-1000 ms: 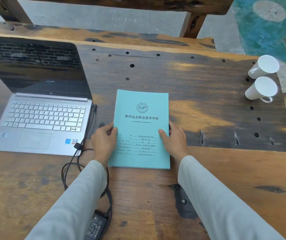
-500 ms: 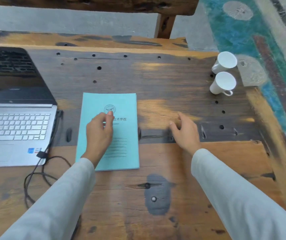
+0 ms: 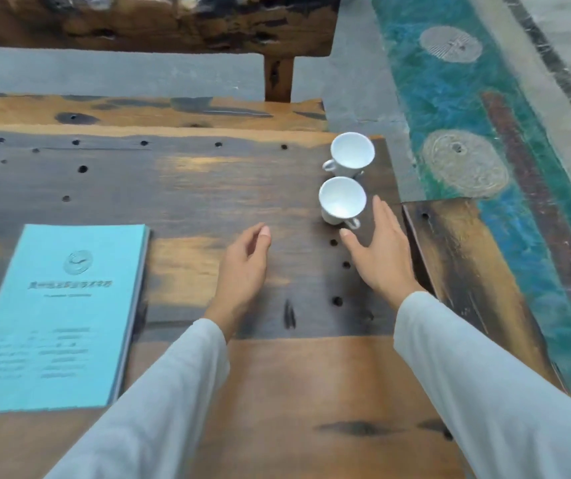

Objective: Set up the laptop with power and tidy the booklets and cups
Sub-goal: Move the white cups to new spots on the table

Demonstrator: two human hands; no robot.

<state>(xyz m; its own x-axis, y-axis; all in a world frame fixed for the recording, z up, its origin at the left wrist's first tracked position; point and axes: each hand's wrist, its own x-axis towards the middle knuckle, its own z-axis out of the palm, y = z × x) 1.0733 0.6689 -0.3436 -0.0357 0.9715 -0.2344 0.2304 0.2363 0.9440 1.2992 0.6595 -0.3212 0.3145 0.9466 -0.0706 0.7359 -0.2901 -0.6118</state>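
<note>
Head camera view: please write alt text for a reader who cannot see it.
Two open hands reach across a wooden table toward two white cups; the right hand is beside the nearer cup, the left hand further back. A turquoise booklet lies flat at left.

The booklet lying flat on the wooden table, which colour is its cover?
Light turquoise paper booklet, seen best in the head view.

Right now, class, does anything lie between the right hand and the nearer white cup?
Nothing visible does. The right hand is open beside the nearer white cup, with only bare table between them. The booklets lie far left.
</note>
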